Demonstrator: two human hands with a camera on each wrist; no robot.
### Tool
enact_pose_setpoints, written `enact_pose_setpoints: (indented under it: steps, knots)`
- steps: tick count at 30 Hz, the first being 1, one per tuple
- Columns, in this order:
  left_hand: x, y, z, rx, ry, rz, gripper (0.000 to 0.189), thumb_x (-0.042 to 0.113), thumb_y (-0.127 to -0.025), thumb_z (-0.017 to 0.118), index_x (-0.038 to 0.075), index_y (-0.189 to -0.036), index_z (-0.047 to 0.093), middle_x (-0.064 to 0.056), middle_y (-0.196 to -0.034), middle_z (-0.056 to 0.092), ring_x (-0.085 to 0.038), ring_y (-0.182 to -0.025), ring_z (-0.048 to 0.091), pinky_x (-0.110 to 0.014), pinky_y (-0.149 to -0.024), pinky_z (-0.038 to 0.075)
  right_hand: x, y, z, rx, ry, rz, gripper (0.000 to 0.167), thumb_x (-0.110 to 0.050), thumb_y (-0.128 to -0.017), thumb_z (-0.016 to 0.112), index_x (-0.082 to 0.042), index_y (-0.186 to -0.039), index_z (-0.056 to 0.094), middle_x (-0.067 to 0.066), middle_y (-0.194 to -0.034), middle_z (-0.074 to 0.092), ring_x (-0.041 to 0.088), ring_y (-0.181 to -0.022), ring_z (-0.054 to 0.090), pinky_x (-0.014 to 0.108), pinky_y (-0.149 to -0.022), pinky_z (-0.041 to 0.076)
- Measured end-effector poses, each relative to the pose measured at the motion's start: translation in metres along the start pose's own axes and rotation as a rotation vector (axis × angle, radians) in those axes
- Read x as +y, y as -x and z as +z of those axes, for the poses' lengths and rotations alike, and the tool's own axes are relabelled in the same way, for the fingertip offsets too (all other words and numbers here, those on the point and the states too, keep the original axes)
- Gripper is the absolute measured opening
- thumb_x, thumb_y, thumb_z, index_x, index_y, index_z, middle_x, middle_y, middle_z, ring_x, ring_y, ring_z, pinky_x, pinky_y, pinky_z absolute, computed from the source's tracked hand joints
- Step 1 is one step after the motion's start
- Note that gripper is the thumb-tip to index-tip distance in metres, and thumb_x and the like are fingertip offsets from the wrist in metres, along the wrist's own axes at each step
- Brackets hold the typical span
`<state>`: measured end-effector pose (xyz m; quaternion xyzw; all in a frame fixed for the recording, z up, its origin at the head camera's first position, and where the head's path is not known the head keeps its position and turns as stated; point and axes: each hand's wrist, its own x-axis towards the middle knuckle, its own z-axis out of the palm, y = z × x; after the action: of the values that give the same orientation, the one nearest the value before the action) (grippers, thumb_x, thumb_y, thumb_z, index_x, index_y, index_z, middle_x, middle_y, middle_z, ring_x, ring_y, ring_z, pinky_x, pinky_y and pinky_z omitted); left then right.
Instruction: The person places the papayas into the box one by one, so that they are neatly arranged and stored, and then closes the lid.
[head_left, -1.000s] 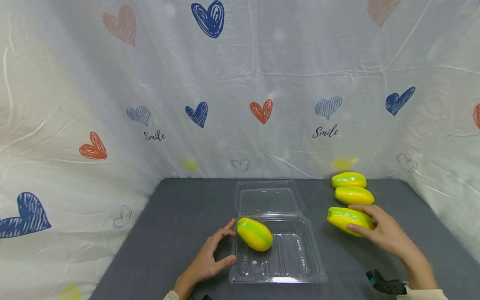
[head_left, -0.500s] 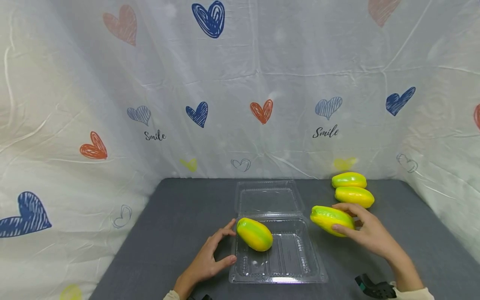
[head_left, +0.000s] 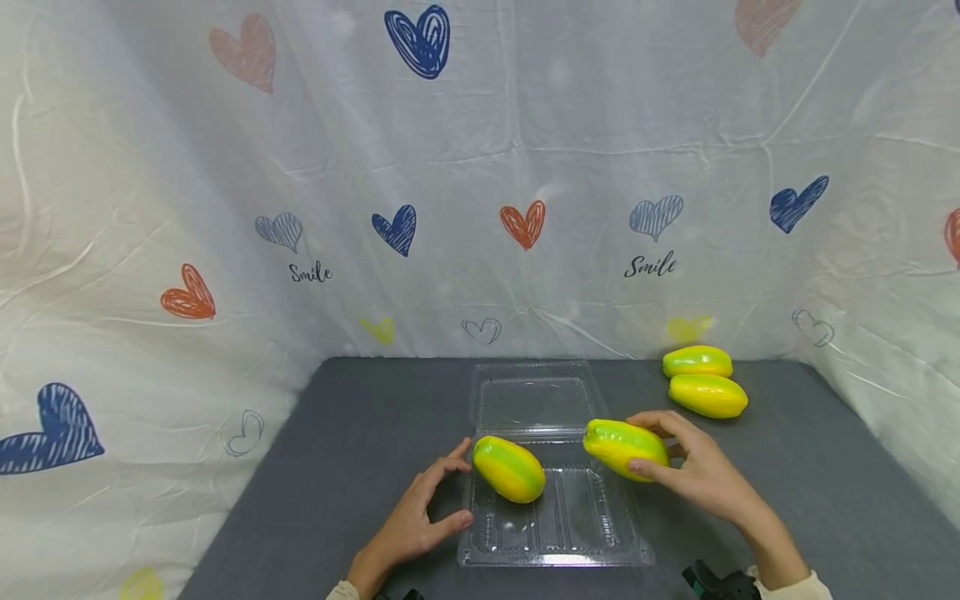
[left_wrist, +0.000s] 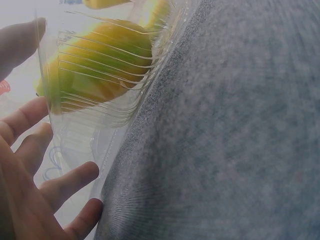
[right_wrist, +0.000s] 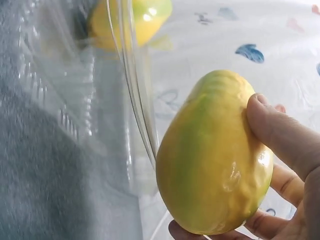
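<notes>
A clear plastic clamshell box lies on the table with its lid folded back. In its left half rests one yellow-green papaya, seen through the ribbed wall in the left wrist view. My left hand is at the box's left side, fingers spread and fairly straight, fingertips touching or very near the rim. My right hand grips a second papaya between thumb and fingers, holding it above the box's right edge. Some of the right fingers are hidden behind the fruit.
Two more papayas lie at the back right, one yellow papaya in front of a greener papaya. A dark grey cloth covers the table. Behind and beside it hangs a white curtain printed with hearts.
My right hand has lifted the papaya and carried it left, from the table at the right to the box's right edge. The left hand stays in place.
</notes>
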<state>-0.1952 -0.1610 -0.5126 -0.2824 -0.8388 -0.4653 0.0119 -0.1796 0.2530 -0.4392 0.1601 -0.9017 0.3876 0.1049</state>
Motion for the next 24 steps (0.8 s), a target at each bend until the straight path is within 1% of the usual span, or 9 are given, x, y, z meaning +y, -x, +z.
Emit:
enact_pose_setpoints:
  steps: [4, 6, 10, 16, 19, 24]
  knots:
    - [0.0, 0.0, 0.001, -0.001, 0.0, -0.002, 0.048, 0.031, -0.09, 0.075, 0.033, -0.132, 0.052, 0.012, -0.166, 0.033, -0.024, -0.153, 0.036, -0.065, -0.105, 0.032, -0.007, 0.0, 0.006, -0.001, -0.018, -0.018, 0.048, -0.033, -0.086, 0.083, -0.024, -0.129, 0.062, -0.007, -0.12, 0.064, 0.002, -0.099, 0.059, 0.028, -0.079, 0.055]
    - [-0.001, 0.0, 0.001, 0.0, -0.002, 0.005, 0.047, 0.03, -0.091, 0.075, 0.033, -0.132, 0.052, 0.011, -0.166, 0.034, -0.025, -0.152, 0.037, -0.066, -0.104, 0.033, -0.011, -0.001, 0.008, -0.005, -0.028, -0.027, 0.049, -0.033, -0.086, 0.083, -0.024, -0.129, 0.062, -0.006, -0.119, 0.064, 0.002, -0.099, 0.058, 0.028, -0.078, 0.055]
    - [-0.002, 0.0, 0.001, 0.002, -0.007, 0.005, 0.048, 0.03, -0.091, 0.074, 0.034, -0.133, 0.052, 0.013, -0.165, 0.033, -0.024, -0.152, 0.036, -0.066, -0.104, 0.032, -0.017, -0.001, 0.013, -0.005, -0.044, -0.039, 0.049, -0.033, -0.086, 0.083, -0.023, -0.129, 0.063, -0.004, -0.118, 0.065, 0.003, -0.1, 0.058, 0.027, -0.077, 0.055]
    - [-0.001, 0.0, 0.0, 0.0, -0.007, -0.007, 0.048, 0.031, -0.091, 0.074, 0.036, -0.133, 0.051, 0.016, -0.165, 0.032, -0.023, -0.153, 0.036, -0.065, -0.104, 0.032, -0.023, -0.003, 0.02, 0.004, -0.075, -0.033, 0.049, -0.033, -0.086, 0.083, -0.025, -0.13, 0.062, -0.005, -0.118, 0.065, 0.003, -0.101, 0.059, 0.028, -0.08, 0.056]
    - [0.0, 0.0, 0.001, -0.001, -0.001, -0.011, 0.048, 0.031, -0.091, 0.074, 0.036, -0.133, 0.051, 0.016, -0.165, 0.032, -0.023, -0.153, 0.036, -0.066, -0.105, 0.031, -0.025, -0.004, 0.024, -0.003, -0.11, -0.036, 0.049, -0.032, -0.086, 0.083, -0.025, -0.13, 0.062, -0.006, -0.119, 0.065, 0.005, -0.102, 0.06, 0.028, -0.08, 0.056]
    - [-0.002, 0.0, 0.0, 0.0, -0.003, -0.004, 0.048, 0.031, -0.091, 0.074, 0.035, -0.133, 0.051, 0.015, -0.165, 0.033, -0.024, -0.152, 0.037, -0.066, -0.104, 0.032, -0.032, -0.005, 0.034, -0.033, -0.15, -0.094, 0.047, -0.03, -0.086, 0.083, -0.026, -0.129, 0.063, -0.007, -0.117, 0.066, 0.007, -0.099, 0.061, 0.027, -0.079, 0.055]
